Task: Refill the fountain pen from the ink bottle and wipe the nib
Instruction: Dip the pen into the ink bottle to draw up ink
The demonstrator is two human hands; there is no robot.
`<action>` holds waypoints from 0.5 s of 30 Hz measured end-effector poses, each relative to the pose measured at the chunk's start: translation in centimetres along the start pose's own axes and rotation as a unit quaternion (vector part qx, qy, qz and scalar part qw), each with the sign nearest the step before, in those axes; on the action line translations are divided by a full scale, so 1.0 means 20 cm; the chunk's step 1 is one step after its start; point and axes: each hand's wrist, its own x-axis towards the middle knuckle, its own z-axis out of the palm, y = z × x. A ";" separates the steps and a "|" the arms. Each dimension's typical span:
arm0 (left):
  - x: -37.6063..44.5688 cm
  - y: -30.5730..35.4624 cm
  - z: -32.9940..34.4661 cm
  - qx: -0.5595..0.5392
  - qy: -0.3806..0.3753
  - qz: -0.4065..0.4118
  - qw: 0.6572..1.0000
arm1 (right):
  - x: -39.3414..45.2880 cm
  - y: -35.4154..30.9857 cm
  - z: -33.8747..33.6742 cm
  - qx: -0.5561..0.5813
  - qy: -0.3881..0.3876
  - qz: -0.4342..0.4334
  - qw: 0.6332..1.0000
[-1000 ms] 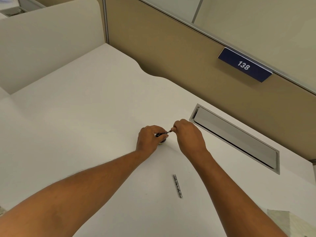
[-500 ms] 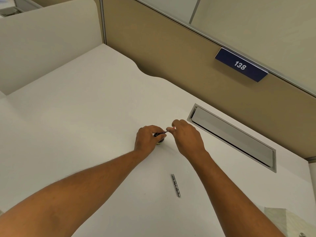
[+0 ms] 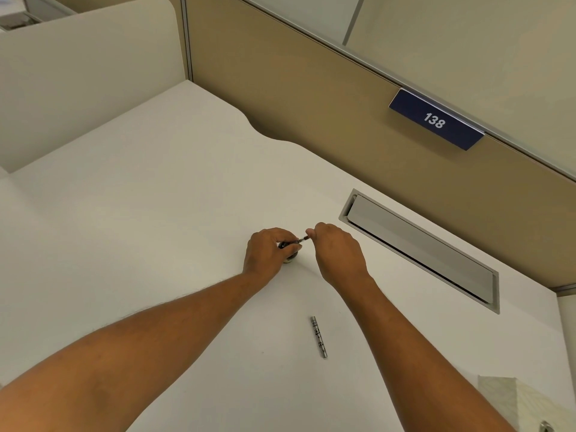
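Presently, at frame centre, left hand (image 3: 267, 256) grips ink bottle (image 3: 290, 256); right hand (image 3: 338, 252) pinches slim, light, rigid, likely slippery pen section (image 3: 298, 241) by its rear end.

Both your hands meet over the ink bottle on the white desk.
Your left hand (image 3: 268, 254) curls around the ink bottle (image 3: 290, 256), mostly hiding it, while your right hand (image 3: 338, 251) pinches the end of the thin pen part (image 3: 300, 241) angled toward it. A metal pen barrel (image 3: 318, 336) lies nearer you on the desk (image 3: 149, 219), apart from both hands. A folded tissue (image 3: 511, 400) sits at the lower right.
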 end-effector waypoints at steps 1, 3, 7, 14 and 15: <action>0.00 0.00 0.00 0.002 0.000 0.000 1.000 | 0.00 0.00 -0.01 -0.010 -0.004 -0.004 1.000; 0.00 0.00 0.00 0.010 0.001 0.002 1.000 | 0.00 0.01 -0.02 -0.017 -0.009 -0.010 1.000; 0.00 0.00 0.00 0.013 0.003 0.001 1.000 | 0.00 0.02 -0.03 0.004 0.000 -0.027 1.000; 0.00 0.01 0.00 0.003 0.003 -0.008 1.000 | 0.04 0.00 -0.03 -0.026 -0.017 -0.014 0.999; 0.00 0.01 0.00 0.004 0.004 -0.008 1.000 | 0.04 -0.01 -0.02 -0.020 -0.024 -0.009 0.999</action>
